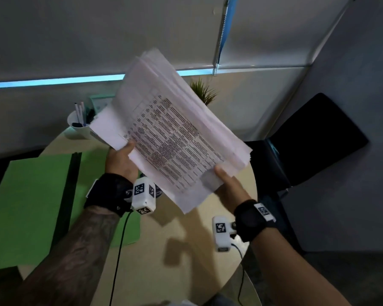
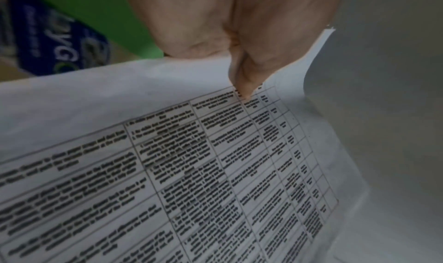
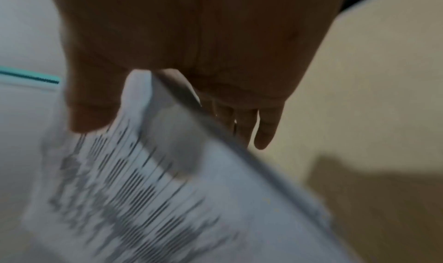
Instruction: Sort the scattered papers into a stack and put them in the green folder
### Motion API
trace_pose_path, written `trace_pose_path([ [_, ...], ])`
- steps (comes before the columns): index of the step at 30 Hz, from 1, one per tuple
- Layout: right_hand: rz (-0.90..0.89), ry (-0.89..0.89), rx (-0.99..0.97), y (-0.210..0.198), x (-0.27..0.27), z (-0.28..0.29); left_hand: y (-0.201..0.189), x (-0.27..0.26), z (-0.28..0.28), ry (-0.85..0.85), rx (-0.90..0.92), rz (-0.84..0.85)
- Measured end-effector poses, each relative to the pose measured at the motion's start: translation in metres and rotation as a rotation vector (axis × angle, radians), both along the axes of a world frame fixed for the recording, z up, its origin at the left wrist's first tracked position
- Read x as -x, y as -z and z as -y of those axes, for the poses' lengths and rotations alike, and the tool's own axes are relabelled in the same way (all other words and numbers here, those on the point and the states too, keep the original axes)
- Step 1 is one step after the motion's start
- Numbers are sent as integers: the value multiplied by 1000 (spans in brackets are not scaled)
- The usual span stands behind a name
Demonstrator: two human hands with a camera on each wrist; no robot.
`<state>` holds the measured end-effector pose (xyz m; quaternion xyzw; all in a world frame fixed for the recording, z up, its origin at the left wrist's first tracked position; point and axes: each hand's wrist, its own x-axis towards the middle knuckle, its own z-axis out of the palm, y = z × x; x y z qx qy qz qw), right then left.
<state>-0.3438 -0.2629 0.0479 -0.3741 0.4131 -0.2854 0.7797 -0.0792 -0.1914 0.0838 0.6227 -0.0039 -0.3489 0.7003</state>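
A thick stack of white papers [image 1: 168,129] printed with tables is lifted above the round table, tilted up and away from me. My left hand [image 1: 122,160] grips its near left edge, thumb on top [image 2: 246,85] and fingers hidden beneath. My right hand [image 1: 228,182] holds the near right corner, thumb on the top sheet [image 3: 91,119] and fingers under the stack [image 3: 263,134]. The sheets [image 3: 167,191] are fanned unevenly at the far end. The green folder [image 1: 31,202] lies open on the table at my left, below the left wrist.
A white cup of pens [image 1: 77,127] stands at the back of the beige table [image 1: 186,250]. A small green plant [image 1: 202,90] stands behind the stack. A black chair [image 1: 307,142] is at the right. A blue printed packet [image 2: 55,39] shows beside the folder.
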Motion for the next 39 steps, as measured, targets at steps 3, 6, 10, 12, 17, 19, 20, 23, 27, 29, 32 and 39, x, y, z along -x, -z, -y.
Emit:
trace_pose_path([
  [3,7,101,-6,-5,-20,-15,11,0,-15,163,-84,-167],
  [6,-108,131,42,-5,-6,-6,14,-9,-39,296,-46,-281],
  [10,-134,42,57,-12,33,12,14,-38,-67,366,103,-319],
  [12,-150,20,17,-12,46,18,14,-39,-72,496,3,-301],
  [17,-249,-100,-15,0,47,21,32,-24,-64,765,-183,-187],
  [19,-296,-108,-8,3,47,24,36,-20,-65,750,-199,-169],
  [20,-341,-110,3,3,47,25,39,-18,-65,751,-210,-151],
  [23,-506,-40,107,3,41,25,51,-7,-57,688,-266,32],
  [27,-710,-42,440,5,9,10,52,32,-34,605,-287,365],
  [29,-723,32,575,7,-7,2,39,51,-22,554,-218,479],
  [32,-527,361,643,-9,-16,9,10,51,-7,289,-95,589],
  [39,-463,381,559,25,4,10,48,55,-13,69,-148,476],
])
